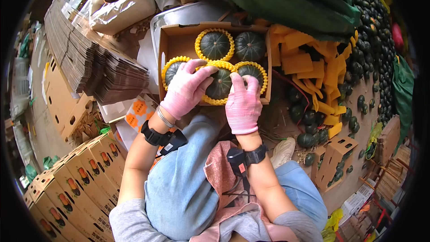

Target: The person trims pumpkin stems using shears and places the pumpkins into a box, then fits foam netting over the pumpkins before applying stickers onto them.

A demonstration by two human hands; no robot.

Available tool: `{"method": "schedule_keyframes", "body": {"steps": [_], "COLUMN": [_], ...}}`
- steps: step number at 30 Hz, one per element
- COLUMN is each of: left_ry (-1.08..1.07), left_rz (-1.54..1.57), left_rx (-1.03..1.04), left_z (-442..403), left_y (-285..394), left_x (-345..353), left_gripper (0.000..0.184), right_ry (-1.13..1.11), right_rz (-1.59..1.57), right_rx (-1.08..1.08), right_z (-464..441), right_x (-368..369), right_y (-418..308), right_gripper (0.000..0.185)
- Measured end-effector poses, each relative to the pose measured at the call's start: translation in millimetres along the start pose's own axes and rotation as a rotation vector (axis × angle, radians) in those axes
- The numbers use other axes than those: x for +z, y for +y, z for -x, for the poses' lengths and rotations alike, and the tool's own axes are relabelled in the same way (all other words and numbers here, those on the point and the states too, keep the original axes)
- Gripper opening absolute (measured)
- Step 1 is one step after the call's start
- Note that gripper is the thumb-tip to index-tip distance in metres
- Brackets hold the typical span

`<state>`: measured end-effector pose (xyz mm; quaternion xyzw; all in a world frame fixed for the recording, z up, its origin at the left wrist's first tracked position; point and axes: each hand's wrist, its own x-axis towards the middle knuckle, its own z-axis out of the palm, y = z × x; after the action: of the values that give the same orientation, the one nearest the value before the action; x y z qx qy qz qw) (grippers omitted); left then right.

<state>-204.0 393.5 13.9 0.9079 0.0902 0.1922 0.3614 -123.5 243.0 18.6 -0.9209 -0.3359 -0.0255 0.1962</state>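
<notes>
While left hand [184, 88] pinches net [225, 65] | right hand [244, 105] touches squash [220, 86] (grip: cannot tell) | seems net-fitting; next wants gentle tugging

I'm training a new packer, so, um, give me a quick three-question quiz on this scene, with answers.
1. How many green squashes show in the open carton?
2. True or false: the squash without a yellow foam net is in the row nearest the person.
3. Fill in: the left hand and right hand wear ____ gloves.

Key: 1. five; 2. false, it's in the far row; 3. pink.
</notes>
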Motion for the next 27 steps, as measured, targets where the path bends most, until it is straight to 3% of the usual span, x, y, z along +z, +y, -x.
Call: {"method": "schedule_keyframes", "body": {"steps": [3,8,12,13,15,16,17,21,22,24,27], "left_ry": [-0.067,-0.147,-0.199,-0.211,-0.086,0.0,0.009,0.545,0.584,0.545,0.485], "left_rz": [0.077,0.231,0.336,0.405,1.15,1.34,1.42,0.569,0.303,0.106,0.032], "left_rx": [-0.033,-0.079,-0.088,-0.07,-0.273,-0.298,-0.175,-0.3,-0.293,-0.362,-0.438], "left_z": [-3.8,-1.4,6.0,7.1,14.8,18.0,14.8,13.3,19.5,27.4,40.0], "left_y": [-4.3,-15.1,-20.1,-18.4,-0.2,-3.2,-0.4,-30.2,-47.1,-48.9,-64.9], "left_x": [-0.5,-1.5,-1.3,-7.3,-18.0,-12.9,-26.3,-28.6,-20.5,-14.7,-1.4], "left_gripper": [0.03,0.035,0.039,0.043,0.046,0.047,0.042,0.031,0.034,0.041,0.051], "right_ry": [-0.101,-0.023,0.152,0.052,0.005,0.019,0.04,0.106,0.188,0.274,0.243], "right_rz": [-0.156,-0.289,-0.4,-0.466,-0.528,-0.537,-0.546,-0.565,-0.549,-0.533,-0.433], "right_rx": [0.136,0.172,0.014,0.123,0.128,0.051,-0.03,-0.025,-0.101,-0.131,-0.12], "right_z": [0.5,0.4,1.0,4.4,-5.6,-8.8,-18.2,-61.5,-74.4,-93.2,-104.3], "right_x": [-0.8,14.4,22.4,17.1,-22.2,-18.1,-12.4,1.2,6.6,30.7,62.4], "right_y": [-4.7,-2.7,6.5,5.1,-27.8,-29.2,-30.1,-55.1,-61.9,-76.0,-96.0], "right_gripper": [0.032,0.033,0.029,0.048,0.084,0.096,0.108,0.086,0.08,0.086,0.088]}}
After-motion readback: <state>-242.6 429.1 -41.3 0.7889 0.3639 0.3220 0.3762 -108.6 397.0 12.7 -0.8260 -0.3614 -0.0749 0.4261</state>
